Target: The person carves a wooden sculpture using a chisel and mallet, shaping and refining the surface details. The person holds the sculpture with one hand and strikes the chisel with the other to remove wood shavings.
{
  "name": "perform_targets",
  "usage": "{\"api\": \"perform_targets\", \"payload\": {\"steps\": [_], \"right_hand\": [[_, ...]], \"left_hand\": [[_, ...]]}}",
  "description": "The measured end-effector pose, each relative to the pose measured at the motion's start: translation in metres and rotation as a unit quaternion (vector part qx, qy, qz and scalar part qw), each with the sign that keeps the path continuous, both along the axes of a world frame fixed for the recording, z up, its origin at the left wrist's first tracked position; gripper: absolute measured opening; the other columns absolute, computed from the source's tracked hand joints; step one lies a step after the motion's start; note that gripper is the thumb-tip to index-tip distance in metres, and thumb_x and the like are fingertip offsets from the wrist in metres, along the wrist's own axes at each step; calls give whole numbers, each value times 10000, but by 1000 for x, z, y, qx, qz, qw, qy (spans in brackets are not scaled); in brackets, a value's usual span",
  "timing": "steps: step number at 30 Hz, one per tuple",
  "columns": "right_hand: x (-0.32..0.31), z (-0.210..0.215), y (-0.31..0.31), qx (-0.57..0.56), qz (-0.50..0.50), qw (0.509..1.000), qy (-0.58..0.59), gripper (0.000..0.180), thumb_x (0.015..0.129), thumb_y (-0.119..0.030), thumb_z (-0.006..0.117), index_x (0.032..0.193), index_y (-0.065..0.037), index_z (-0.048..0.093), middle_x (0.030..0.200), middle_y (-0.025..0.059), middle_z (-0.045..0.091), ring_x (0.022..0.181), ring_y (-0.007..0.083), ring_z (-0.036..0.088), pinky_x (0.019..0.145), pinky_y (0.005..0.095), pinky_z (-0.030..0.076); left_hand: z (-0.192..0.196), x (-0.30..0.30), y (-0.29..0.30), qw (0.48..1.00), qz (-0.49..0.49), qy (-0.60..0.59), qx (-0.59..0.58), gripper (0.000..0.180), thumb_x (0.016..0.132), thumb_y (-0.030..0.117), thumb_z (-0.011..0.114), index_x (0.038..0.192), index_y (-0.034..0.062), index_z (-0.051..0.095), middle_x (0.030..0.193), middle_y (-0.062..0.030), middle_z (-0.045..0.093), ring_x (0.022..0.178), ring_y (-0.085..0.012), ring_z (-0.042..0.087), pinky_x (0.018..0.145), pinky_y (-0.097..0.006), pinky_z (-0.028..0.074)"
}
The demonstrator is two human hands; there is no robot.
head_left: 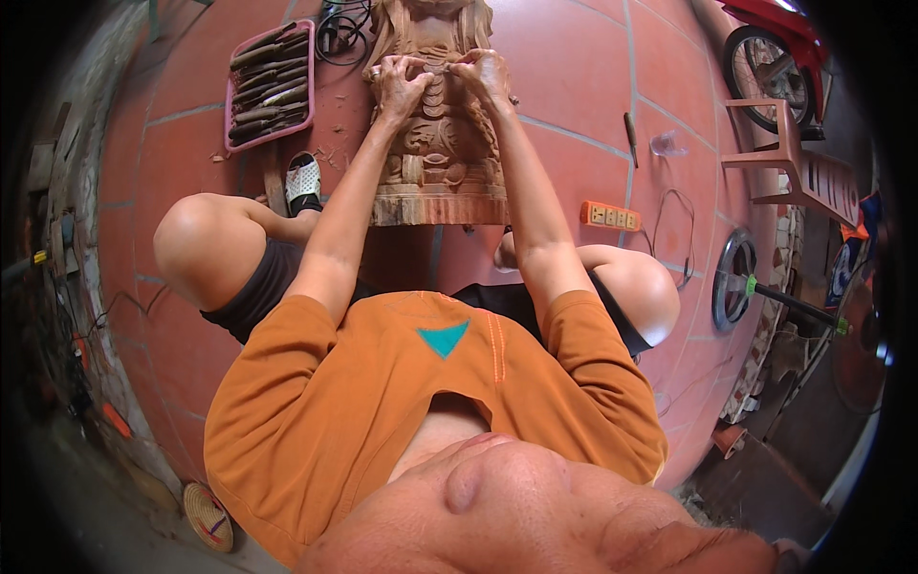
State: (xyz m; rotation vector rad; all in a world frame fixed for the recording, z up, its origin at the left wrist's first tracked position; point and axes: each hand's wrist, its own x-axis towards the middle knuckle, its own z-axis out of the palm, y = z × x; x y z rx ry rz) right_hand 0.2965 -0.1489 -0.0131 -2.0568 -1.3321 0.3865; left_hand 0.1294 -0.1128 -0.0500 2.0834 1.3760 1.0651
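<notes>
Between my legs lies a carved wooden statue (435, 172), brown, with ornate relief and a flat, rough-cut base toward me. Both arms reach out over it. Against the left side of the carving is my left hand (400, 86), its fingertips drawn together in a pinch. My right hand (483, 77) mirrors it on the other side, thumb and fingers also pinched. The two sets of fingertips almost face each other above the carved front. Whatever they hold, if anything, is too small to tell. The statue's far end runs out of the picture.
A pink basket (272, 86) of carving chisels sits at the left, near wood chips and a coiled black cable (341, 33). To the right lie one chisel (630, 140), a clear cup (668, 144) and an orange power strip (610, 216). Beyond stands a plastic chair (794, 163).
</notes>
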Motion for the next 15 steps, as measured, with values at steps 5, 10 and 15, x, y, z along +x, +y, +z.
{"api": "perform_targets", "payload": {"steps": [5,10,15], "right_hand": [[-15,1,-8,23,8,1000,8,249,672,-307,750,796,-92,728,761,93,697,692,229,667,662,352,512],[-6,15,-18,-110,97,989,11,241,662,-287,763,782,-82,729,688,62,681,577,171,636,588,316,510],[5,19,-22,-160,139,973,95,233,666,-249,776,782,-53,727,641,42,661,514,111,591,501,282,491]], "left_hand": [[1,-2,1,1000,-5,-5,-5,334,677,328,745,962,162,693,1059,-97,550,1081,-275,450,966,-408,341],[2,-2,0,1000,0,5,-9,331,689,339,729,968,165,688,1086,-105,534,1087,-283,441,970,-414,341],[2,-2,0,1000,-1,8,-10,328,695,349,721,961,160,687,1100,-106,526,1100,-285,433,972,-414,338]]}}
